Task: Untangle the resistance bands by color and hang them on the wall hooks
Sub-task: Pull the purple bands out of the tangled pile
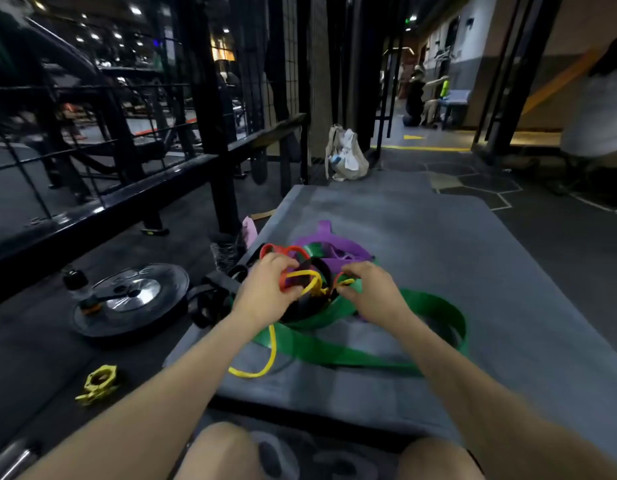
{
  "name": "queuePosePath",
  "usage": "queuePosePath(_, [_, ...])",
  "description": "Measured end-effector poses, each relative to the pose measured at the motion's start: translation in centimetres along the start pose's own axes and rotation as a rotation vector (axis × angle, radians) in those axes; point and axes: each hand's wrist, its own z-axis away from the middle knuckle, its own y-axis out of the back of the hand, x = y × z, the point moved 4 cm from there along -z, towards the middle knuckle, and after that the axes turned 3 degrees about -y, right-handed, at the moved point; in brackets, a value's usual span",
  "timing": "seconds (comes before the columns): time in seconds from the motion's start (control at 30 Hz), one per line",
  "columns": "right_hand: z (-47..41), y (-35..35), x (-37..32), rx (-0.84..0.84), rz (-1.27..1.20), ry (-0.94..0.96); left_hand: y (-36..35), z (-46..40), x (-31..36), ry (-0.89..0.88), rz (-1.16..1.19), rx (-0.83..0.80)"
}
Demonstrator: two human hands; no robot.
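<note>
Gripping tangled bands [314, 282]: left hand [265, 289], right hand [372, 292].

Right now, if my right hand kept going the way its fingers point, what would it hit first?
Probably the yellow band in the knot: the right hand points left, fingers already pinching a yellow strand, with the black band just behind. Depth is unclear.

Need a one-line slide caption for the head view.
Both hands, left and right, pick at tangled red, yellow, black, green and purple bands on a grey mat.

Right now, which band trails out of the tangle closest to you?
The thin yellow band: its loop runs out from under the left forearm toward the near mat edge. The wide green band lies farther right; red and purple sit behind.
</note>
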Motion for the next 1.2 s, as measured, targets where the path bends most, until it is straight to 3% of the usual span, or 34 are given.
queuePosePath(0.23, [-1.3,-2.7,-0.5,0.031,-0.027,-0.005,-1.7,0.5,-0.7,-0.044,-0.160,-0.037])
queuePosePath(0.47, [-1.6,-5.5,0.6,0.063,-0.021,0.015,-3.7,1.0,-1.6,-0.054,-0.164,0.111])
queuePosePath(0.63, [-2.2,-5.1,1.2,-0.007,0.246,0.145,-4.5,0.6,-1.9,-0.063,-0.221,0.137])
queuePosePath(0.8, [-1.8,-3.1,2.7,-0.131,0.318,0.194,-4.1,-0.6,-1.7,-0.011,-0.258,0.176])
queuePosePath(1.07, [-0.3,2.9,5.7,0.154,0.208,0.096,-1.6,-1.0,-2.3,0.137,-0.246,0.368])
queuePosePath(1.2, [0.0,2.2,7.3,0.111,0.227,-0.008,-2.0,-0.5,-2.6,0.128,-0.266,0.298])
